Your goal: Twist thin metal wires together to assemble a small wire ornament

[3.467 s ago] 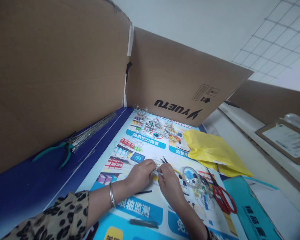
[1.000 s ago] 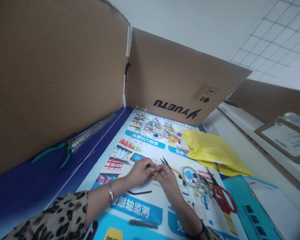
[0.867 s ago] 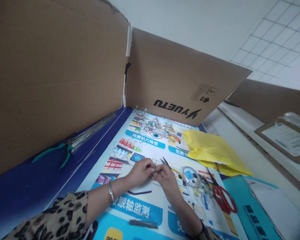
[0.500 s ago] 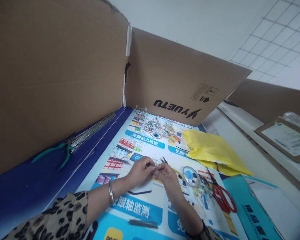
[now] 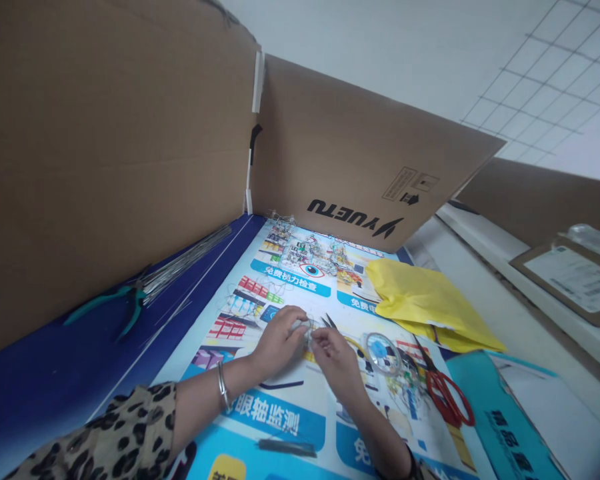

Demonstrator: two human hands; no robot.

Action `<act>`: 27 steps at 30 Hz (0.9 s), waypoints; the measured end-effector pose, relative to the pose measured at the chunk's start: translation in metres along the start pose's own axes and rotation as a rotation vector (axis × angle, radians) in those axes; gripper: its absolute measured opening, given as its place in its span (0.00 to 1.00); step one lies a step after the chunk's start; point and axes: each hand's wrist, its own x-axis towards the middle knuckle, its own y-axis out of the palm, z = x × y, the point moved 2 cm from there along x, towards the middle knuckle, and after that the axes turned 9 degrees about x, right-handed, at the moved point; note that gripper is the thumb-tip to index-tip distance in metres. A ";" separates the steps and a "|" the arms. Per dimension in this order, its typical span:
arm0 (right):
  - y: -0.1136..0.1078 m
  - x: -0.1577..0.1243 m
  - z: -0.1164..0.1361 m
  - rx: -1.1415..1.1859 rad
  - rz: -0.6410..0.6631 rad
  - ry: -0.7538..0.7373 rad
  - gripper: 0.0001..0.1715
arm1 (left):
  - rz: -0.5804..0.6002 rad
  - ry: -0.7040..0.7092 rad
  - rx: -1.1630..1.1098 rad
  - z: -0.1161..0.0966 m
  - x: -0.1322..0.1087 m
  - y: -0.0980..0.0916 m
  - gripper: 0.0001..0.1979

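Note:
Close together over the printed sheet, my left hand (image 5: 283,339) and my right hand (image 5: 334,357) pinch a small piece of thin wire (image 5: 309,325). It looks bent into a loop at the left fingertips; its finer shape is too small to make out. The fingers of both hands are closed. Just beyond the right fingers lie dark pointed tips (image 5: 329,321), whose other end is hidden by that hand. To the right of this hand sits a clear round spool (image 5: 383,353), beside a tangle of thin wire pieces (image 5: 407,387).
Red-handled scissors (image 5: 447,393) lie at right, near a yellow bag (image 5: 425,300) and a teal packet (image 5: 510,427). At left, teal-handled pliers (image 5: 130,307) touch a bundle of straight wires (image 5: 185,263). Tangled wire pieces (image 5: 313,253) lie before the cardboard wall (image 5: 370,147). Dark strips (image 5: 287,447) lie in front.
My left fingers have risen slightly and opened a little around the wire, so its loop shows more. My right hand has shifted slightly and stays at the wire.

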 end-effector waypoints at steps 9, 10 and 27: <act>0.022 -0.039 0.040 -0.484 0.626 -0.102 0.14 | -0.050 -0.032 -0.065 0.000 0.000 -0.003 0.08; 0.024 -0.043 0.042 -0.537 0.671 -0.107 0.20 | -0.043 -0.034 -0.071 0.000 0.000 -0.003 0.08; 0.058 -0.074 0.035 -1.004 0.817 -0.559 0.05 | 0.057 0.010 -0.079 0.001 -0.001 0.002 0.06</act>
